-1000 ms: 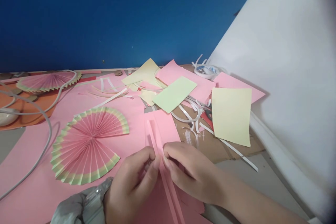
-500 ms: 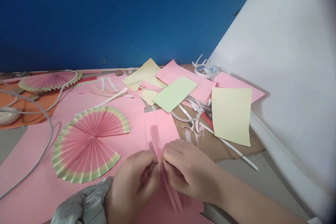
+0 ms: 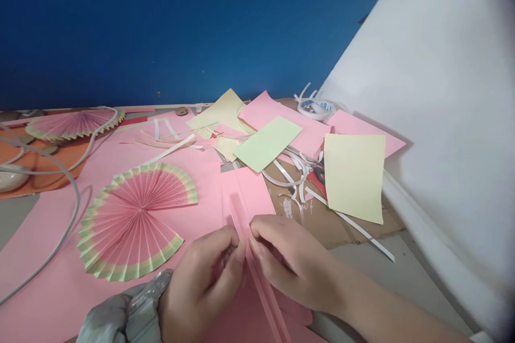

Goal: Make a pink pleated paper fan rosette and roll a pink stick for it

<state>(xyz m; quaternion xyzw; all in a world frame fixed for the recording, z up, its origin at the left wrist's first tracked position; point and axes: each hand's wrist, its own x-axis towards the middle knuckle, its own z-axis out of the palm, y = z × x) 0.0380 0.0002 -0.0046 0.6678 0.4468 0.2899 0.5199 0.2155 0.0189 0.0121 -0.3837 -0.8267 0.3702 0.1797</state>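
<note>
Left of the pink strip [image 3: 264,293]: 2 fans [image 3: 120,241], cable [image 3: 79,201].

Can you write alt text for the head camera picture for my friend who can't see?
A left hand and a right hand pinch a folded pink paper strip. Left of them lies a pleated watermelon-coloured paper fan. Beyond them are a pale green sheet and, farther right, a yellow sheet.

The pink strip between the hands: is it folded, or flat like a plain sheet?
Folded. The pink strip shows long creases running along it, between the left hand and right hand.
</note>
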